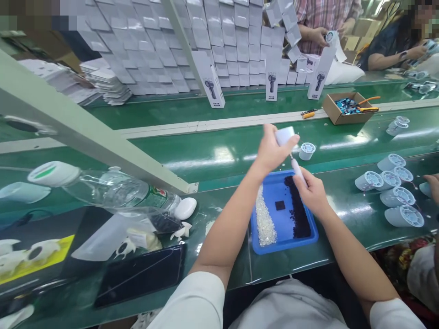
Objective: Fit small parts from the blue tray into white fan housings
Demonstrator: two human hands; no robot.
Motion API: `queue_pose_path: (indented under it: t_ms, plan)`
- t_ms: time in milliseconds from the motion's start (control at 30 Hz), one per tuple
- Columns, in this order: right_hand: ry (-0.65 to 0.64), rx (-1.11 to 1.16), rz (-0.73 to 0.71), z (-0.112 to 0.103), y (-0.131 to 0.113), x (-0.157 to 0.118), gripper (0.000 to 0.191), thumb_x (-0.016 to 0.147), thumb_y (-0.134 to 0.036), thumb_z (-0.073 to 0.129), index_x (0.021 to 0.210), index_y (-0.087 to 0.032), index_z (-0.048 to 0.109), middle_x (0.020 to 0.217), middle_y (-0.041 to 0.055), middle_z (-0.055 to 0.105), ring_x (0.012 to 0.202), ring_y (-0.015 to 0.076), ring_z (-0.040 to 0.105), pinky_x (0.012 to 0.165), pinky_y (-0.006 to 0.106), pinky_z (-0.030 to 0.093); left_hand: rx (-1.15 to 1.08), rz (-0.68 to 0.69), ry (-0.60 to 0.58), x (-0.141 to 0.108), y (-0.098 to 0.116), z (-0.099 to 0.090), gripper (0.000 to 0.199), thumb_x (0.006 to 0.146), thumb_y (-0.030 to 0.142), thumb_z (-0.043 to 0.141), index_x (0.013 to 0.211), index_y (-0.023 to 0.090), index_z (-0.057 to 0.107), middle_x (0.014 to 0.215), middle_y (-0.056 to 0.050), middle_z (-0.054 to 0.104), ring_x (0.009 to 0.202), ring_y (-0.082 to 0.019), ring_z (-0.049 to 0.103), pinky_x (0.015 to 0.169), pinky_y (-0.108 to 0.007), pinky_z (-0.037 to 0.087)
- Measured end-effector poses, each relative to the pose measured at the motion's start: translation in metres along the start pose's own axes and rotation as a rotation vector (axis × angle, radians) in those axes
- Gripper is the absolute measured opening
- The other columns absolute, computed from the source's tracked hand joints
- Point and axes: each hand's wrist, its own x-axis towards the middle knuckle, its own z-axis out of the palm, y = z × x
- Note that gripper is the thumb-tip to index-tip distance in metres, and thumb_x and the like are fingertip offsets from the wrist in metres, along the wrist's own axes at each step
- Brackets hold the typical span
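My left hand (pixel 272 148) is closed around a white, roughly cylindrical part (pixel 285 135), held up above the blue tray. Just below it, my right hand (pixel 313 189) grips a slim white stick-shaped tool (pixel 297 170). A thin shaft runs from its upper end towards the white part; whether it touches is too blurred to tell. The blue tray (pixel 283 244) lies beneath my hands, with small white pieces (pixel 264 219) along its left side and small black pieces (pixel 302 214) along its right. Between them sits a dark square (pixel 280 205).
One white cup-shaped fan part (pixel 307 151) stands beyond the tray; several more (pixel 398 196) stand at right by another person's hand (pixel 432 186). A slanted metal post (pixel 103 119), plastic bottle (pixel 116 187) and dark tablet (pixel 142 274) occupy the left. A cardboard box (pixel 346 116) sits behind.
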Motion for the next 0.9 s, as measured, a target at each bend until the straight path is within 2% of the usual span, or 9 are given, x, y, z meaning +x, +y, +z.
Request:
queue_pose_path:
  t_ms: [100,200,300,400,500,567,633,733,900]
  plan:
    - [-0.041,0.019,0.065,0.004,-0.001,0.001,0.029,0.090,-0.041,0.050,0.107,-0.020,0.062,0.060,-0.0050,0.053,0.052,0.0120,0.048,0.053,0.026,0.038,0.252,-0.044,0.056,0.014,-0.022,-0.025,0.041,0.074,0.030,0.075,0.101,0.025,0.045,0.089,-0.001,0.052,0.094,-0.021,0.060,0.086,-0.039,0.049]
    - [-0.063,0.075,0.122,0.010,0.001,-0.002,0.025,0.089,-0.036,0.050,0.110,-0.021,0.054,0.051,-0.0101,0.043,0.044,0.0109,0.042,0.049,0.026,0.033,0.596,-0.152,-0.043,0.019,-0.047,-0.034,0.028,0.074,0.026,0.071,0.097,0.023,0.056,0.106,-0.010,0.056,0.115,-0.032,0.055,0.099,-0.049,0.045]
    - [-0.051,0.161,0.122,0.014,0.001,-0.004,0.016,0.085,-0.033,0.057,0.095,-0.024,0.049,0.050,-0.0119,0.040,0.043,0.0095,0.039,0.048,0.024,0.034,0.788,-0.174,-0.213,0.018,-0.065,-0.025,0.033,0.074,0.018,0.066,0.106,0.021,0.061,0.123,-0.015,0.054,0.127,-0.036,0.049,0.108,-0.054,0.038]
    - [-0.035,0.254,0.080,0.016,-0.001,-0.004,0.021,0.078,-0.034,0.067,0.083,-0.024,0.049,0.061,-0.0073,0.051,0.051,0.0096,0.046,0.050,0.024,0.040,0.754,0.012,-0.382,0.016,-0.069,-0.011,0.051,0.074,0.012,0.063,0.123,0.020,0.056,0.130,-0.013,0.051,0.127,-0.029,0.050,0.112,-0.046,0.036]
    - [-0.106,0.335,0.051,0.018,-0.002,-0.004,0.024,0.079,-0.041,0.069,0.084,-0.024,0.054,0.073,-0.0026,0.057,0.060,0.0118,0.055,0.057,0.028,0.049,0.703,0.061,-0.472,0.014,-0.068,-0.002,0.032,0.078,0.016,0.061,0.110,0.021,0.062,0.122,-0.010,0.054,0.119,-0.026,0.053,0.108,-0.043,0.040]
    - [-0.186,0.373,0.060,0.020,-0.001,-0.004,0.028,0.083,-0.049,0.065,0.087,-0.024,0.056,0.078,-0.0008,0.060,0.064,0.0135,0.061,0.062,0.031,0.054,0.671,0.043,-0.429,0.014,-0.067,0.002,0.013,0.080,0.018,0.061,0.093,0.020,0.063,0.122,-0.009,0.051,0.119,-0.027,0.052,0.108,-0.043,0.039]
    - [-0.254,0.383,0.075,0.023,0.001,-0.005,0.032,0.085,-0.055,0.061,0.091,-0.024,0.057,0.080,0.0006,0.062,0.067,0.0151,0.065,0.067,0.033,0.057,0.584,0.046,-0.341,0.015,-0.066,0.004,0.006,0.078,0.018,0.065,0.082,0.018,0.061,0.128,-0.009,0.047,0.122,-0.026,0.048,0.111,-0.042,0.036]
    - [-0.312,0.367,0.089,0.025,0.004,-0.006,0.036,0.086,-0.059,0.058,0.094,-0.024,0.057,0.082,0.0018,0.065,0.071,0.0166,0.068,0.072,0.035,0.059,0.418,0.061,-0.155,0.020,-0.062,0.005,0.012,0.077,0.019,0.070,0.081,0.018,0.059,0.122,-0.008,0.047,0.121,-0.024,0.047,0.113,-0.041,0.033]
    - [-0.348,0.348,0.097,0.024,0.005,-0.007,0.034,0.086,-0.057,0.059,0.096,-0.024,0.057,0.084,0.0025,0.067,0.075,0.0178,0.069,0.076,0.036,0.059,0.081,0.118,0.112,0.036,-0.058,-0.004,0.015,0.088,0.031,0.063,0.086,0.019,0.054,0.108,-0.006,0.049,0.116,-0.022,0.050,0.106,-0.043,0.040]
